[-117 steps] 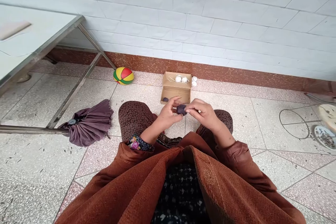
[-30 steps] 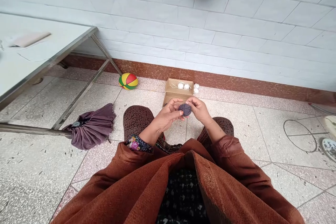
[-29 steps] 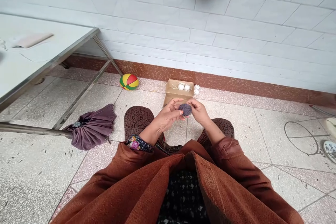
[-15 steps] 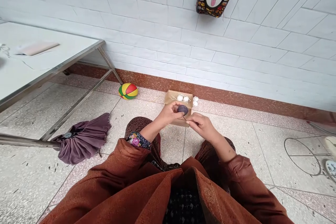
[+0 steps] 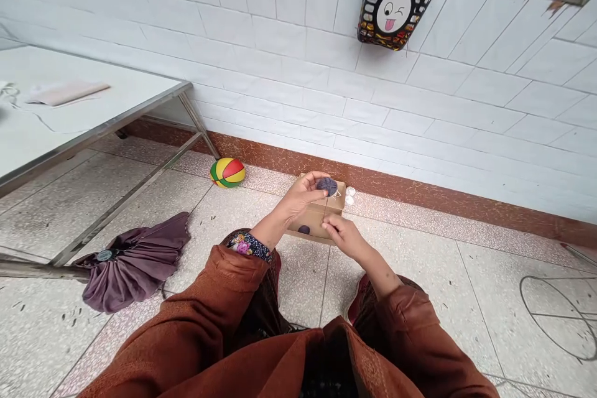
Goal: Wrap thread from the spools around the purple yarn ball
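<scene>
My left hand [image 5: 305, 196] is closed around a dark purple-grey ball of yarn [image 5: 328, 186], held up over an open cardboard box [image 5: 313, 217]. From the ball a dark strand of yarn [image 5: 326, 208] runs down to my right hand [image 5: 342, 233], whose fingers pinch it just below. Inside the front part of the box lies another small dark ball [image 5: 303, 229]. White balls of yarn [image 5: 350, 195] sit on the floor just right of the box. Part of the box is hidden behind my left hand and the held ball.
A colourful ball [image 5: 227, 172] rests by the leg of a white table [image 5: 140, 74] at the left. The folded purple umbrella-like cloth [image 5: 137, 261] lies on the floor. A black basket [image 5: 395, 9] hangs on the tiled wall. Round wire frame [image 5: 557, 317] at right.
My right hand has moved down and away from the ball, and a longer strand now stretches between the hands. The small dark ball in the box has come into view. The camera view has shifted.
</scene>
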